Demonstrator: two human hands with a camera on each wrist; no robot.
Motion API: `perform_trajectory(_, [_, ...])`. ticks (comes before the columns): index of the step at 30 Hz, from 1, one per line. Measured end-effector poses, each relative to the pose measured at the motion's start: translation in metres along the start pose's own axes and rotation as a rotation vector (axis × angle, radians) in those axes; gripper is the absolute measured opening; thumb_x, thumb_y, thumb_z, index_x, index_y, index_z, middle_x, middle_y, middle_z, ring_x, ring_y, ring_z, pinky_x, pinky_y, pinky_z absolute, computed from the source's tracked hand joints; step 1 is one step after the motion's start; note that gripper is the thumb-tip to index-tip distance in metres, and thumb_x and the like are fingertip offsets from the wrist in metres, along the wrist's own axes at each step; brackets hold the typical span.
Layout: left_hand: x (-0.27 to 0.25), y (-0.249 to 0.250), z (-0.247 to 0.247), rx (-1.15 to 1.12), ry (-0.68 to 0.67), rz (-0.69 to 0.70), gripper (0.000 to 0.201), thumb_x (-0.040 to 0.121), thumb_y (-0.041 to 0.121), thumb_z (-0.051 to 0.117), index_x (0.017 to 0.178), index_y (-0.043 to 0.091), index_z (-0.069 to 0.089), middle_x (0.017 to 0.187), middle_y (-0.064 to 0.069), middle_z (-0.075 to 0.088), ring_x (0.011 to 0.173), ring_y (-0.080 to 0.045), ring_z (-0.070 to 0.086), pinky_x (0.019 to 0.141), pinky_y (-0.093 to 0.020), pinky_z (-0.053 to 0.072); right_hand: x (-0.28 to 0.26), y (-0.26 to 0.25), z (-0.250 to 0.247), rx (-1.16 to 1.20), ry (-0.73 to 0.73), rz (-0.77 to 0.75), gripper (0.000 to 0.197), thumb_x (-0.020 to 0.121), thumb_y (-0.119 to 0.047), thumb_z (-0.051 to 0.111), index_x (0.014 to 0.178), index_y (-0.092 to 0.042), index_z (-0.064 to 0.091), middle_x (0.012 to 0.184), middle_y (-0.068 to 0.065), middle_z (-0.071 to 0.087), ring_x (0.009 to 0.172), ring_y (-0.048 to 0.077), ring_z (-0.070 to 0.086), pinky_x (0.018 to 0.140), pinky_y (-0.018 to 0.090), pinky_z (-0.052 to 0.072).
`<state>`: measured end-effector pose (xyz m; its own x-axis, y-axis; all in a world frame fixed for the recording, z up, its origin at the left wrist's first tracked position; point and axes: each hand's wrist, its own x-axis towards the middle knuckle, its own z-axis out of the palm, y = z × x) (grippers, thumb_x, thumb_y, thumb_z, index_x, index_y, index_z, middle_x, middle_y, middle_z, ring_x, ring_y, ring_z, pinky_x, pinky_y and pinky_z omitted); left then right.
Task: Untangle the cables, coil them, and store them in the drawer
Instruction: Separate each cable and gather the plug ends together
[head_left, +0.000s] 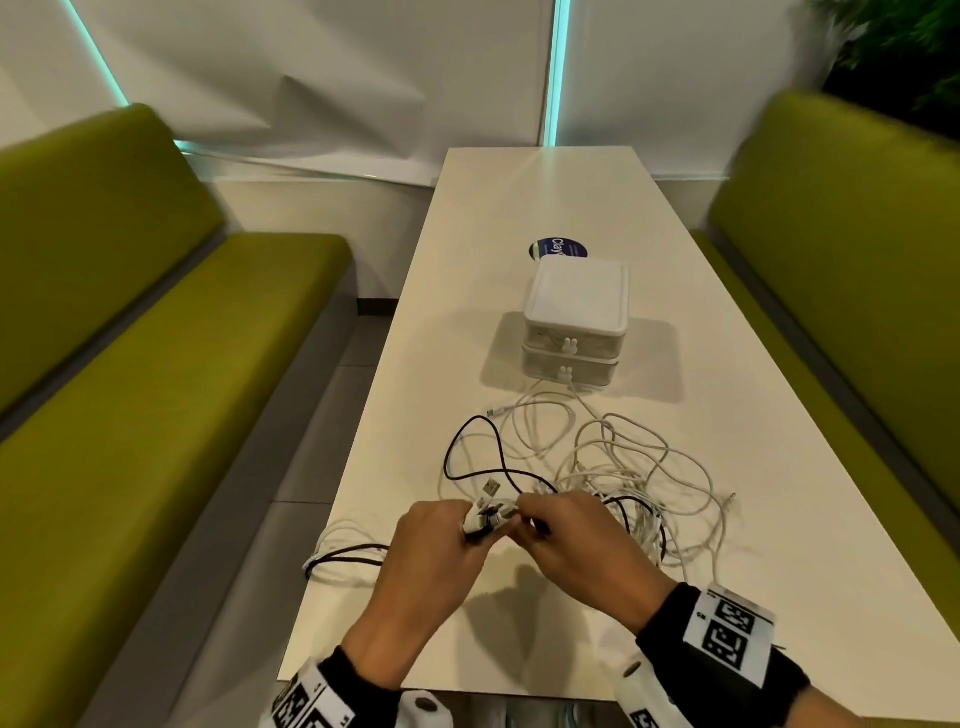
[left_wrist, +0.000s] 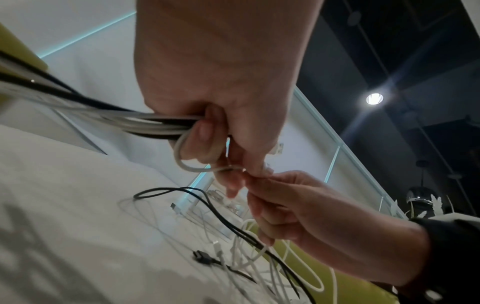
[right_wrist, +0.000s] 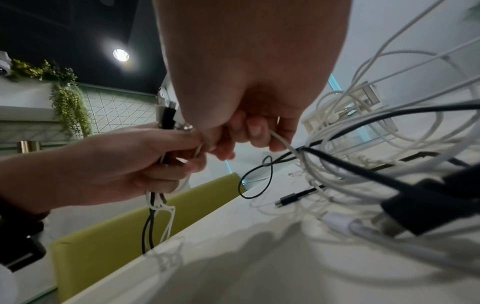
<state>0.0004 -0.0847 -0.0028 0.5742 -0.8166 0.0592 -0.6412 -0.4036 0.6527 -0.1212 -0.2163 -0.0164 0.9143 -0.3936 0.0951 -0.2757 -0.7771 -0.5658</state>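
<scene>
Head view showed both hands meeting just above the near end of the white table. The left hand was curled round a gathered bundle of cable ends, white and black together, with plugs sticking out past the knuckles. The right hand pinched a thin white strand at the same spot, fingertips nearly touching those of the left.

From the left wrist view, the bundle ran through the left fist and trailed off toward the table's near-left edge, where slack hung over the side. From the right wrist view, the pinched strand led straight down into the tangle.

Just beyond the hands lay the tangle of cables: mostly white loops, with one black cable looping out to the left. The loops crossed one another loosely and lay flat on the table.

Farther on, touching the far edge of the tangle, stood the white drawer unit, two stacked drawers, both shut. A blue round sticker showed behind it. Green benches flanked the table.

These cables looked light, limp and smooth, likely to slip and re-knot if dragged. Taking each one by its stiffer plug end and drawing it free loop by loop seemed the safest hold; tugging mid-length would probably tighten the crossings.
</scene>
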Motion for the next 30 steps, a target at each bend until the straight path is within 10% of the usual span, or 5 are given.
perform_trajectory(4, [-0.003, 0.0, -0.009, 0.036, -0.033, -0.004, 0.031, 0.09, 0.039, 0.062, 0.063, 0.026, 0.068, 0.053, 0.011, 0.059, 0.055, -0.006, 0.053, 0.053, -0.019, 0.031, -0.002, -0.001, 0.003, 0.045, -0.025, -0.005, 0.033, 0.09, -0.056, 0.043, 0.073, -0.029, 0.05, 0.055, -0.008, 0.048, 0.056, 0.009, 0.047, 0.054, 0.025, 0.033])
perform_trajectory(10, [0.0, 0.006, -0.034, -0.389, 0.254, -0.08, 0.053, 0.079, 0.067, 0.06, 0.051, 0.023, 0.063, 0.049, -0.005, 0.053, 0.039, -0.01, 0.026, 0.046, -0.027, 0.024, -0.007, 0.009, 0.007, 0.134, 0.002, -0.021, 0.054, 0.096, -0.061, 0.027, 0.077, -0.016, 0.051, 0.068, 0.001, 0.057, 0.065, 0.016, 0.054, 0.068, 0.038, 0.046])
perform_trajectory(18, [-0.002, 0.008, -0.052, -1.008, 0.427, -0.165, 0.046, 0.083, 0.049, 0.057, 0.047, 0.022, 0.057, 0.057, -0.015, 0.044, 0.047, -0.011, 0.021, 0.046, -0.025, 0.014, 0.0, -0.001, 0.005, 0.137, 0.073, -0.072, 0.038, 0.098, -0.049, 0.029, 0.082, -0.019, 0.046, 0.07, -0.003, 0.05, 0.066, 0.017, 0.048, 0.068, 0.042, 0.045])
perform_trajectory(25, [0.001, -0.002, -0.057, -0.912, 0.463, -0.199, 0.053, 0.09, 0.049, 0.054, 0.062, 0.005, 0.064, 0.052, 0.0, 0.031, 0.049, -0.011, 0.02, 0.043, -0.019, 0.018, -0.001, 0.01, 0.005, -0.052, 0.109, -0.138, 0.037, 0.1, -0.052, 0.038, 0.082, -0.03, 0.061, 0.061, -0.009, 0.048, 0.066, 0.012, 0.047, 0.068, 0.033, 0.042])
perform_trajectory(30, [0.001, -0.004, -0.051, -0.765, 0.475, -0.164, 0.044, 0.092, 0.044, 0.047, 0.086, 0.006, 0.071, 0.064, 0.008, 0.059, 0.045, -0.009, 0.042, 0.052, -0.025, 0.035, 0.004, 0.013, 0.003, -0.037, 0.11, -0.124, 0.025, 0.1, -0.046, 0.044, 0.082, -0.031, 0.051, 0.059, -0.012, 0.042, 0.06, 0.008, 0.043, 0.058, 0.03, 0.039])
